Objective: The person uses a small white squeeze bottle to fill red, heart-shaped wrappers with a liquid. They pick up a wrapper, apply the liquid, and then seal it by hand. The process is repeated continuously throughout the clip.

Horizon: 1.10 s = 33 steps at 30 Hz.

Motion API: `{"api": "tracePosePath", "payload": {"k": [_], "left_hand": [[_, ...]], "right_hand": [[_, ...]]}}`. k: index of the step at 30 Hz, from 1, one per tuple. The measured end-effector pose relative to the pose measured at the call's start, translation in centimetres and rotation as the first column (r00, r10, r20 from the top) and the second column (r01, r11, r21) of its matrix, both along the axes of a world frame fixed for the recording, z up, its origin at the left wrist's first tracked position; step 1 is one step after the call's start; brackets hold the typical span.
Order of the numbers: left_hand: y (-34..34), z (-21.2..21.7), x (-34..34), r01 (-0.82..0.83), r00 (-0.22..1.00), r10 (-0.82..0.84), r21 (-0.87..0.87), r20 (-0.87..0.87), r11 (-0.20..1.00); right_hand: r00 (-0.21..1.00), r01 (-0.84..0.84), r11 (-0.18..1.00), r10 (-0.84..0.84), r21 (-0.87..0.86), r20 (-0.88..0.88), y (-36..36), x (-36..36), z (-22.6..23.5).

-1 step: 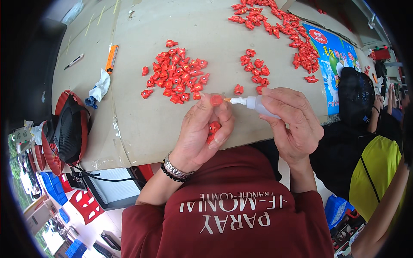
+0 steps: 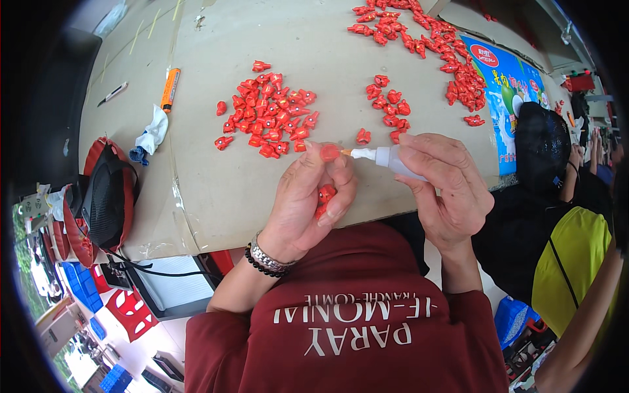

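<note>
Head view: I see the left hand [image 2: 304,203] pinching a small red plastic piece [image 2: 329,152] above the tan table [image 2: 216,190] edge, while the right hand [image 2: 445,190] grips a small white squeeze bottle [image 2: 386,157], nozzle touching the piece, near a pile of red pieces [image 2: 268,118].

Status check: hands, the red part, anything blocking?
Left hand pinches small red part. Right hand holds white squeeze bottle, nozzle at the part. Nothing between them.

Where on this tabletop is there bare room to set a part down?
Bare cardboard-covered tabletop lies between the near pile of small red plastic parts and the table's front edge, and between that pile and the orange marker. Crowded: the far strip of red parts.
</note>
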<state>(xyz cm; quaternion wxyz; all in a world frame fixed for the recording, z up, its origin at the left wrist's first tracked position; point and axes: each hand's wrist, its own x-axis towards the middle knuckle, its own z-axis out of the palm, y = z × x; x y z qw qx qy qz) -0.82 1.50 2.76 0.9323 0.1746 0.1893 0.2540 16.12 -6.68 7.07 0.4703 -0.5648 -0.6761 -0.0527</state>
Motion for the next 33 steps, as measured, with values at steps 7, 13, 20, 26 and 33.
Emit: {"api": "tracePosePath", "payload": {"k": [7,13,20,26,33], "left_hand": [[0.12,0.39,0.05,0.029,0.998,-0.028,0.015,-0.057,0.999],[0.14,0.25,0.02,0.036,0.998,-0.035,0.020,-0.053,0.999],[0.13,0.32,0.00,0.020,0.998,-0.019,0.023,-0.062,1.000],[0.12,-0.19,0.02,0.013,1.000,-0.013,0.028,-0.002,1.000],[0.22,0.06,0.02,-0.003,0.999,0.005,0.055,-0.039,0.998]], "right_hand": [[1.000,-0.008,1.000,0.008,0.000,0.008,0.12,0.15,-0.26],[1.000,-0.008,1.000,0.008,-0.002,0.017,0.22,0.15,-0.19],[1.000,0.018,0.999,-0.018,0.037,-0.007,0.36,0.16,-0.43],[1.000,0.014,0.999,-0.013,0.040,-0.013,0.36,0.12,-0.48],[1.000,0.031,0.999,-0.030,0.034,-0.006,0.35,0.07,-0.21]]}}
